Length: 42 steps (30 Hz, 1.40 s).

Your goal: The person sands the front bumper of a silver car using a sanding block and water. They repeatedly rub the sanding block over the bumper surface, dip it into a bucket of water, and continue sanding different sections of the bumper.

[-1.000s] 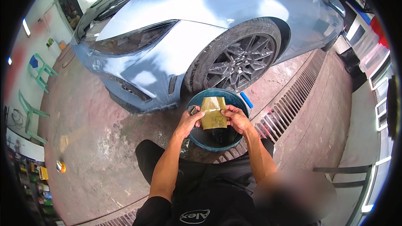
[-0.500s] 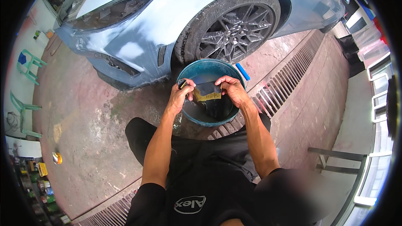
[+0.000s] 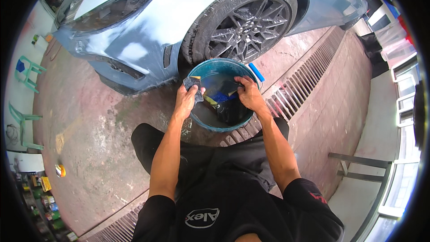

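Observation:
A piece of dark grey sandpaper with a yellow back is gripped in my left hand, at the left rim of the teal bucket. Over the bucket's right side, my right hand has its fingers closed. A small tan-edged piece of sandpaper shows at these fingertips, partly hidden. Between the hands, inside the bucket, are a yellow strip, a blue patch and a dark shape that I cannot make out. The bucket holds murky water.
A grey-blue car with whitish patches on its bumper stands just ahead, its front wheel close behind the bucket. A blue bar-shaped thing is at the bucket's right rim. A slatted floor drain runs diagonally. Green chairs stand far left.
My hands have moved apart. The yellow-backed sheet stretched between them is no longer held up there. My left hand now shows the dark sandpaper upright at the rim.

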Available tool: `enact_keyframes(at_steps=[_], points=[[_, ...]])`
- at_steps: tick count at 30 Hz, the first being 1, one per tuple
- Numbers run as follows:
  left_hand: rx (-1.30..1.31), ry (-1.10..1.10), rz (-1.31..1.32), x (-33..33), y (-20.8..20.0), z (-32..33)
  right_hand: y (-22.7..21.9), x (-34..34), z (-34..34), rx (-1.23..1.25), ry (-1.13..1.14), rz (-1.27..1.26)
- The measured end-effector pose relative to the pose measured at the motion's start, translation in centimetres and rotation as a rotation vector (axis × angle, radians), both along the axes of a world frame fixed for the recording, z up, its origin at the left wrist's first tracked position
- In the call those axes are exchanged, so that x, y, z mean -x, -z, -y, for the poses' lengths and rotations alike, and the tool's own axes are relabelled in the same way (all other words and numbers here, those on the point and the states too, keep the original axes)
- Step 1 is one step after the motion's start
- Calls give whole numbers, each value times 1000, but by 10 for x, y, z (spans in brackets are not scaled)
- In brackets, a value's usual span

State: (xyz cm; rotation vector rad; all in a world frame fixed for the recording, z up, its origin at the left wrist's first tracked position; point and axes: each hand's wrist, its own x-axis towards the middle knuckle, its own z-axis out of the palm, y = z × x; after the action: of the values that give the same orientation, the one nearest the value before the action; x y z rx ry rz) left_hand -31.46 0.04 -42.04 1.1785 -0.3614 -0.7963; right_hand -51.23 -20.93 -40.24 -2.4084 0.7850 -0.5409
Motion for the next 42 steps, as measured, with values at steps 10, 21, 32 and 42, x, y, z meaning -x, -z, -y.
enact_keyframes(at_steps=[10, 21, 32, 42], points=[[-168, 153, 348, 31, 1, 22, -8, -21, -17, -661, -158, 113], [-984, 638, 901, 18, 29, 38, -1, 17, -6, -328, 315, 457], [-1124, 579, 1204, 42, 28, 57, 24, 12, -7, -391, 369, 691], [-770, 384, 884, 73, 27, 124, 36, 20, -6, -340, 435, 678]])
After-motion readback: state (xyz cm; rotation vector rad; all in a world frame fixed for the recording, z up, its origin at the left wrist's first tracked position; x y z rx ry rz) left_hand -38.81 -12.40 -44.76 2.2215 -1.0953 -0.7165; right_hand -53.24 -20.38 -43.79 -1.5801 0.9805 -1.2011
